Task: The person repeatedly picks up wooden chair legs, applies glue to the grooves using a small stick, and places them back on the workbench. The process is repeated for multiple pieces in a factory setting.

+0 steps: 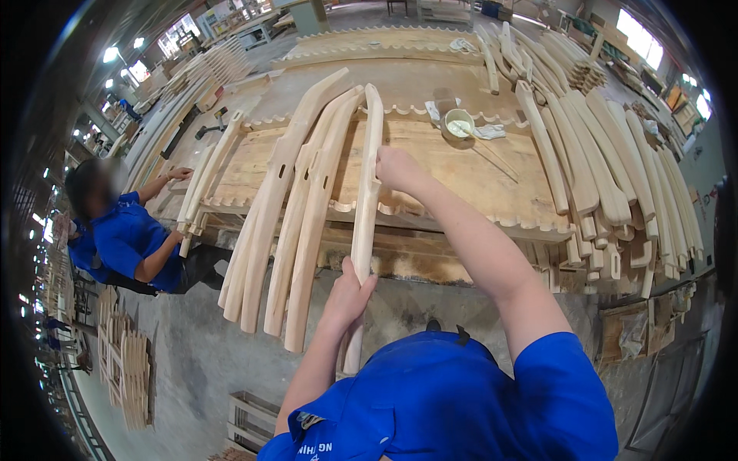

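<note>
A long, pale, gently curved wooden chair leg [370, 146] lies with its far part on the notched workbench and its near end overhanging towards me. My left hand [347, 298] is wrapped round its lower part, just off the bench's front edge. Against the leg's right side, farther up, my right hand [400, 170] is closed; whatever its fingers hold is hidden. Just left of this piece, several similar chair legs [311, 180] with dark mortise slots rest side by side, also overhanging the front edge.
A white pot of pale paste [460, 123] stands on the workbench [430, 165], near a thin stick [501, 161] and a crumpled cloth [490, 132]. Many more shaped legs [603, 161] are piled on the right. A co-worker in blue [142, 238] handles wood pieces at the left.
</note>
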Demonstrator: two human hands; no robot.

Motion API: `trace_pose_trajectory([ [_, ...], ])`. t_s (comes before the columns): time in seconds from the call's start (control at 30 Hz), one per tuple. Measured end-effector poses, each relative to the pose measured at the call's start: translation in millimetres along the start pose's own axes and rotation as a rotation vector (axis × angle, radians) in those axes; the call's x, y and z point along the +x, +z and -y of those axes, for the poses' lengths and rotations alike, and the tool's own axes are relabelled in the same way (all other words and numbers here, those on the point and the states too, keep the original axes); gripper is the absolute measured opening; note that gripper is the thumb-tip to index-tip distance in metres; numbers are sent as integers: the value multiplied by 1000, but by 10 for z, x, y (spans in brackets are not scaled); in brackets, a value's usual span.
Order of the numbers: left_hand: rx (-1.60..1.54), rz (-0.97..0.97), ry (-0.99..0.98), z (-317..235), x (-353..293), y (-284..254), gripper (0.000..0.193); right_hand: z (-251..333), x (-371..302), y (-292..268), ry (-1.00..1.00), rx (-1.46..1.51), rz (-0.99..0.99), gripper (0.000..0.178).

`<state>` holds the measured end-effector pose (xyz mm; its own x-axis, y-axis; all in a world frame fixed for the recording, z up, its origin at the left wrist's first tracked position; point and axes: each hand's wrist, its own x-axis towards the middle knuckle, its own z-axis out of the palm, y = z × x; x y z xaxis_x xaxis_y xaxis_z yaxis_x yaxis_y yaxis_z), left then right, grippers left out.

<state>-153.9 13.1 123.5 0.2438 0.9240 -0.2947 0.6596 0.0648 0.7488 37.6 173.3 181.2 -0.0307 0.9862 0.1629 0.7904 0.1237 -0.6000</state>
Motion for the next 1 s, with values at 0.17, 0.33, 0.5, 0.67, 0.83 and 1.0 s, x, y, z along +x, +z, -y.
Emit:
trace_pose_trajectory([
  [0.17, 45, -32, 6, 36, -22, -22, 72, 99, -49, 48, 27, 3, -32, 19],
  [0.33, 62, -13, 5, -12, 7, 5, 72, -93, 89, 49, -33, 2, -87, 20],
  [0.5, 26, -15, -11, 24, 17, 17, 71, -58, 101, 45, 1, 36, -33, 21],
  [0.67, -331, 104, 57, 259, 82, -36, 57, -58, 50, -105, -16, 54, 38, 23],
  [0.83, -1108, 493, -222, 335, 36, -70, 40, -626, 60, -703, 151, 183, -128, 27],
  [1.0, -1009, 307, -246, 221, 80, -246, 33, -1802, -26, -1331, 220, 155, -483, 30],
])
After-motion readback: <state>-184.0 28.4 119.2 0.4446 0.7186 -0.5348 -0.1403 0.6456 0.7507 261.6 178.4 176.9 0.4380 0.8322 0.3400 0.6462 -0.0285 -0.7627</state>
